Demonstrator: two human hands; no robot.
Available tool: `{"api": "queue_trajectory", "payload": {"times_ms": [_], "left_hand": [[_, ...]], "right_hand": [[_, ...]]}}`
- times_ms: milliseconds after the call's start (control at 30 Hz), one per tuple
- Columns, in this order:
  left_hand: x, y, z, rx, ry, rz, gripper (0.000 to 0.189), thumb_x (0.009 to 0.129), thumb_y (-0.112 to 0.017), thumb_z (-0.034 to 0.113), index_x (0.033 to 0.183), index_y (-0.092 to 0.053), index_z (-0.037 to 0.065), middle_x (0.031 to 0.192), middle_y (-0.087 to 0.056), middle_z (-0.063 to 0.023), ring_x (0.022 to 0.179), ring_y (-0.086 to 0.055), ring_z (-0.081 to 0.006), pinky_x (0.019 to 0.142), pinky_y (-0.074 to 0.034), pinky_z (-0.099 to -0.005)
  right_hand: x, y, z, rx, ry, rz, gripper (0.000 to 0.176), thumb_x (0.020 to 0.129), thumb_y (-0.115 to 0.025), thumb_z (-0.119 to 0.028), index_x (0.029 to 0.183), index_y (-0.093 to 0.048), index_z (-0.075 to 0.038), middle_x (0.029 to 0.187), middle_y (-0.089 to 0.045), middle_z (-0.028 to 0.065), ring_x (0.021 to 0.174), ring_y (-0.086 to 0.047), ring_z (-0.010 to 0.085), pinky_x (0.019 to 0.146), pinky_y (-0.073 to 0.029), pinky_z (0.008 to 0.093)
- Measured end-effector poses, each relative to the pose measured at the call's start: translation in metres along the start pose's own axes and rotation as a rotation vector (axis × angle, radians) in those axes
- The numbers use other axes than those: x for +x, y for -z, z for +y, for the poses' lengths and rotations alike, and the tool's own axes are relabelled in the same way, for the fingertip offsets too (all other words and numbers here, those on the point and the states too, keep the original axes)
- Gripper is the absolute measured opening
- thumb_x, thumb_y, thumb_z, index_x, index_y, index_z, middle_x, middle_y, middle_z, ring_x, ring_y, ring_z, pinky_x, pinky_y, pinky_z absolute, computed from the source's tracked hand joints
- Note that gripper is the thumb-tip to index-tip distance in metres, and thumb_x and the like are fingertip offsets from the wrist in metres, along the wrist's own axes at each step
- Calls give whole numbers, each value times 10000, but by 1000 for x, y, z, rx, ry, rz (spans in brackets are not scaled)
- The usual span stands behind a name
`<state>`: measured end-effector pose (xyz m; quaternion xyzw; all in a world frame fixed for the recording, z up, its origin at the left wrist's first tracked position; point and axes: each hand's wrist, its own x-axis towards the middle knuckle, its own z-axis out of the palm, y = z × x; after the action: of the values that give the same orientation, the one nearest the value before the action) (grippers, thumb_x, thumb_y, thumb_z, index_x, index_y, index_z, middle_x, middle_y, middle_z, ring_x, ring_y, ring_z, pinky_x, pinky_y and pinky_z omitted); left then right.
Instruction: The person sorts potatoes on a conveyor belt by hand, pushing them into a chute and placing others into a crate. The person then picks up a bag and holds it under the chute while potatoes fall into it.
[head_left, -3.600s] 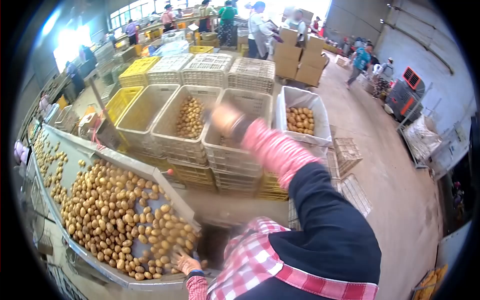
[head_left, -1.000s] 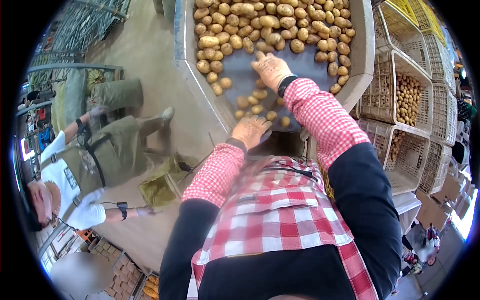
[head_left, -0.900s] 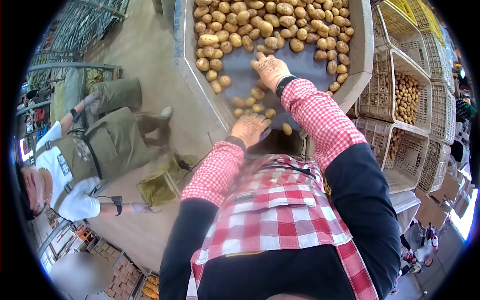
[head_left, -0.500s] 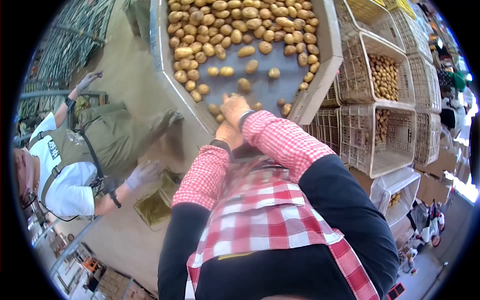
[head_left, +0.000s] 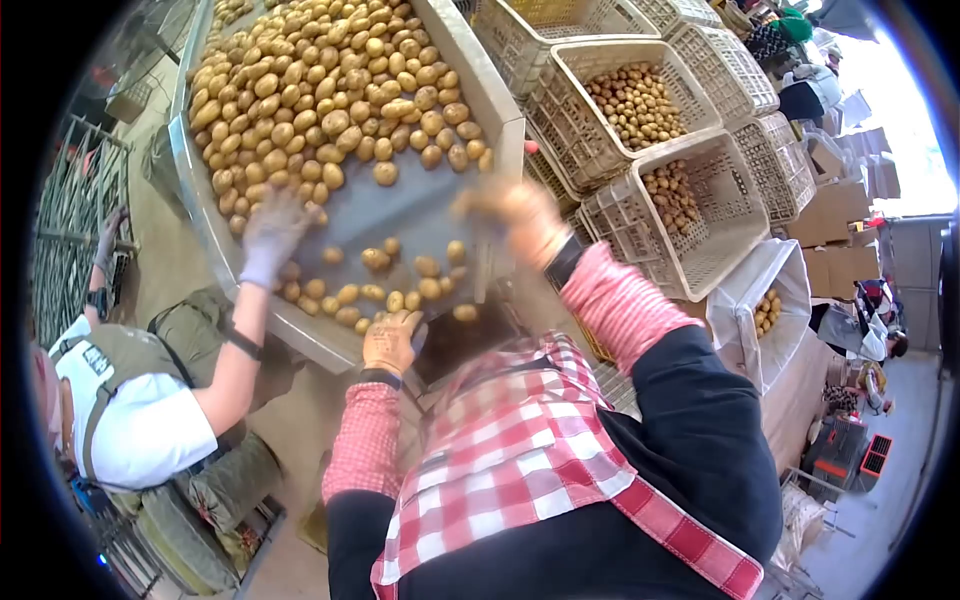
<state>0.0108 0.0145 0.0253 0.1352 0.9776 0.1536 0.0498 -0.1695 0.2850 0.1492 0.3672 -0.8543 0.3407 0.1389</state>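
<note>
A metal chute (head_left: 505,135) holds a heap of potatoes (head_left: 330,90), with several loose potatoes (head_left: 376,260) scattered across its lower floor. At the chute's lower lip rests my left hand (head_left: 390,343), fingers a little apart and reaching toward the nearest loose potatoes. No potato shows in it. My right hand (head_left: 520,218) is over the chute's right side wall, smeared by motion, so its grip cannot be made out. One potato (head_left: 465,313) lies by the lip, right of my left hand.
On the left, a co-worker's gloved hand (head_left: 275,235) reaches into the chute among the potatoes. Plastic crates (head_left: 715,265), some part-filled with potatoes, stand stacked on the right. A white-lined container (head_left: 735,345) with potatoes is nearer me. Cardboard boxes (head_left: 835,220) lie beyond.
My hands, together over the chute before, have separated: the right has swung to the right wall, the left is at the lip. A co-worker's hand has entered the chute. My view has turned.
</note>
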Motion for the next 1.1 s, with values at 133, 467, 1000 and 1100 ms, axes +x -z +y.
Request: {"api": "queue_trajectory", "payload": {"times_ms": [133,467,1000,1100], "left_hand": [[5,-2,-6,-74,-7,-28,248,941,-619,316,1118,-725,178,1016,-713,-75,985,-655,-317,906,-498,-450],[3,8,-11,-136,178,200,287,944,-645,336,1141,-748,154,1075,-730,-92,1056,-665,-317,909,-518,-456],[39,18,28,-25,411,-56,797,888,-716,457,1591,-347,379,1647,-283,-150,1504,-266,-462,1182,-246,-682],[28,15,4,-42,285,180,555,897,-711,401,1429,-606,280,1559,-430,-178,1426,-394,-446,1159,-355,-584]], "right_hand": [[38,101,119,-901,-545,434,449,913,-691,-257,1331,-600,-120,1136,-666,197,1033,-640,363,943,-513,524],[70,-136,51,-409,-463,-390,639,943,-569,-131,1554,-439,-267,1671,-294,142,1449,-383,470,1109,-434,611],[80,-105,39,-264,-434,-325,604,889,-556,-11,1465,-526,-187,1426,-520,200,1136,-629,430,953,-559,480],[46,-154,40,-268,-398,-717,577,960,-654,-307,1510,-487,-262,1615,-327,264,1226,-588,509,1015,-548,521]]}}
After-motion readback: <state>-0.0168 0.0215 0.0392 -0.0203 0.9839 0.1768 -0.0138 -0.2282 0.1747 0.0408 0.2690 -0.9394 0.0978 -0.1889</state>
